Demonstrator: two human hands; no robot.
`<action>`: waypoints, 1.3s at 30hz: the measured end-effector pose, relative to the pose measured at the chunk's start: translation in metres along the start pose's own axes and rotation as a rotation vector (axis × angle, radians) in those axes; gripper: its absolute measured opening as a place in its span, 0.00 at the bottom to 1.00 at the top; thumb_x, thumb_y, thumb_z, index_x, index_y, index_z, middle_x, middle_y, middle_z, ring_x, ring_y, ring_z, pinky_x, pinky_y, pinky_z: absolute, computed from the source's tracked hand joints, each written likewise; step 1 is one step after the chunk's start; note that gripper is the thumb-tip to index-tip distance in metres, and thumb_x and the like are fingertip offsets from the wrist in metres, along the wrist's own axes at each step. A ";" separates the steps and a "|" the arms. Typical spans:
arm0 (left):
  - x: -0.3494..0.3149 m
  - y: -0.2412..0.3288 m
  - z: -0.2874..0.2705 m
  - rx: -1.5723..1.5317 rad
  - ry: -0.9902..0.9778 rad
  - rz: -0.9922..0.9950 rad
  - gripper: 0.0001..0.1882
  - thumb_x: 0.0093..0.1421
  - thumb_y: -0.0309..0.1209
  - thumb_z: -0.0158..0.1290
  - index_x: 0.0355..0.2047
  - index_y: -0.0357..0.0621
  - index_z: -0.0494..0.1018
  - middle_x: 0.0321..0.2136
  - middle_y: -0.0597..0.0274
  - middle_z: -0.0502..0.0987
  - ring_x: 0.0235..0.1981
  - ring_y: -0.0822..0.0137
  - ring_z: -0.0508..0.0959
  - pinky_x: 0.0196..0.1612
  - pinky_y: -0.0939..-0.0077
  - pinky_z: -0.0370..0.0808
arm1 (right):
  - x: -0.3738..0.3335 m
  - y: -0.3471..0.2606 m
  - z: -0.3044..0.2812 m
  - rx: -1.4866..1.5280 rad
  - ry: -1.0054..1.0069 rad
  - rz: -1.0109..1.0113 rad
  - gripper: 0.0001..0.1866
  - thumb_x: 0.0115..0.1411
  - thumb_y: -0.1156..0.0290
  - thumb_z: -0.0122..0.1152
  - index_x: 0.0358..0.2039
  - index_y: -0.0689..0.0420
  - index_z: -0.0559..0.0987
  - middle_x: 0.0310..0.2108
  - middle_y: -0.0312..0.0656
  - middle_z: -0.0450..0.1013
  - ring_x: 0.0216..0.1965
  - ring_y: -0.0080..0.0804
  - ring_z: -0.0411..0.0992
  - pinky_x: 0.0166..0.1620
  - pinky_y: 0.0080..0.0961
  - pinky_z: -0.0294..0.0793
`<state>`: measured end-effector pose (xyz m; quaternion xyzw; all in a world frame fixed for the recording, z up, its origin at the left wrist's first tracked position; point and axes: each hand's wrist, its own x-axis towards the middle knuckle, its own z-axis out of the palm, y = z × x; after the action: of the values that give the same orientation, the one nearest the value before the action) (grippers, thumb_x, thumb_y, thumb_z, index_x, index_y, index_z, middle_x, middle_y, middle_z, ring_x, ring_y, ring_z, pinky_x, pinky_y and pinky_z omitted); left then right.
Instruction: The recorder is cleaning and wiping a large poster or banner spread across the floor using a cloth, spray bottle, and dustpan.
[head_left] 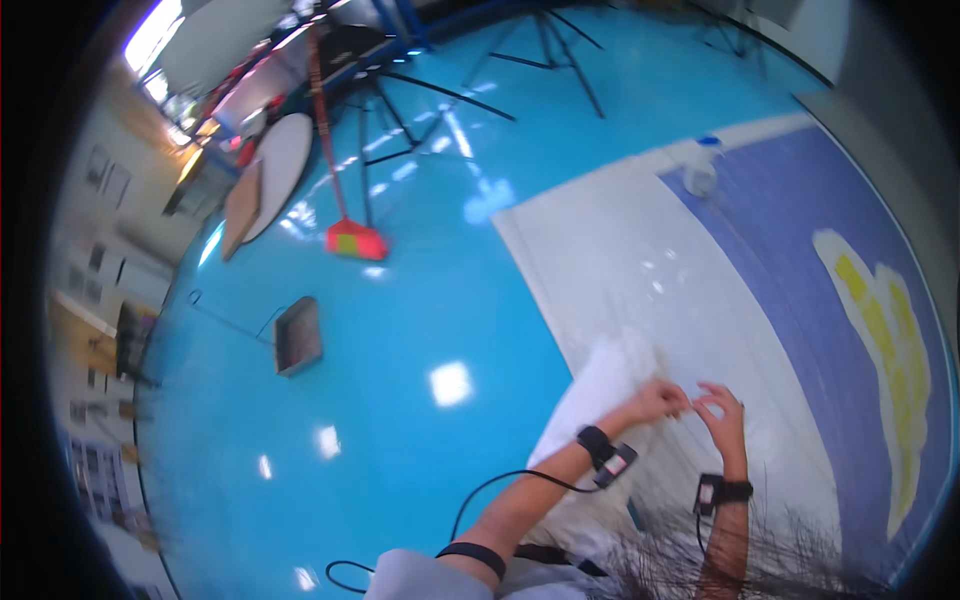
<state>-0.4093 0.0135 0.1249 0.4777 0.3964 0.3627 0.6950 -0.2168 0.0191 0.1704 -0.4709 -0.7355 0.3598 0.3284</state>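
Note:
My left hand (660,401) and my right hand (724,420) are raised close together in front of me. Their fingertips come together in pinches that almost meet. Whatever lies between them, if anything, is too small and blurred to make out. Below and beside my left hand spreads white fabric (602,390), smeared by motion. Under both hands lies a large panel with a white band (600,240) and a purple-blue area (790,220). A yellow shape with a white border (885,350) is on the purple-blue part. Each wrist wears a black strap with a small box.
A white spray bottle with a blue top (700,172) stands at the panel's far side. On the glossy blue floor (430,310) are a long-handled dustpan (299,336) and a red broom (356,241). Tripod legs (560,60), a white oval board (284,165) and a brown board (241,209) stand farther off.

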 end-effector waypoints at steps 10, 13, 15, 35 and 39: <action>-0.052 0.114 -0.017 0.093 0.421 0.071 0.09 0.56 0.30 0.56 0.32 0.35 0.78 0.22 0.64 0.77 0.23 0.77 0.75 0.28 0.84 0.68 | 0.013 -0.031 -0.013 0.030 0.038 -0.019 0.08 0.48 0.72 0.67 0.31 0.56 0.81 0.43 0.41 0.74 0.46 0.36 0.71 0.46 0.28 0.70; -0.081 0.137 -0.023 0.145 0.518 0.091 0.10 0.56 0.31 0.57 0.32 0.36 0.79 0.20 0.65 0.77 0.22 0.78 0.73 0.25 0.85 0.66 | -0.006 -0.009 -0.001 0.071 0.044 0.025 0.07 0.50 0.71 0.66 0.31 0.56 0.81 0.43 0.40 0.74 0.45 0.33 0.72 0.43 0.26 0.70; -0.092 0.153 -0.030 0.162 0.566 0.118 0.10 0.56 0.32 0.57 0.31 0.37 0.79 0.20 0.66 0.76 0.21 0.79 0.72 0.24 0.85 0.65 | -0.018 0.007 0.004 0.086 0.043 0.033 0.07 0.51 0.71 0.65 0.31 0.56 0.81 0.43 0.40 0.74 0.44 0.32 0.72 0.42 0.25 0.70; -0.394 0.230 -0.345 0.894 1.406 0.115 0.13 0.55 0.35 0.59 0.34 0.37 0.78 0.25 0.65 0.77 0.23 0.78 0.72 0.26 0.83 0.68 | 0.095 0.057 0.022 -0.121 0.037 -0.221 0.05 0.53 0.78 0.61 0.32 0.59 0.79 0.38 0.43 0.74 0.41 0.34 0.73 0.42 0.28 0.74; -0.481 0.184 -0.486 1.014 1.467 0.020 0.13 0.53 0.35 0.59 0.31 0.35 0.79 0.24 0.61 0.79 0.24 0.74 0.75 0.28 0.79 0.70 | 0.088 0.115 -0.060 -0.409 0.098 0.084 0.06 0.57 0.73 0.58 0.35 0.59 0.76 0.41 0.40 0.72 0.38 0.29 0.72 0.39 0.23 0.72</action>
<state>-1.0717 -0.1765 0.2866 0.3789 0.8501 0.3644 -0.0314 -0.1454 0.1483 0.1180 -0.5747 -0.7562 0.1932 0.2461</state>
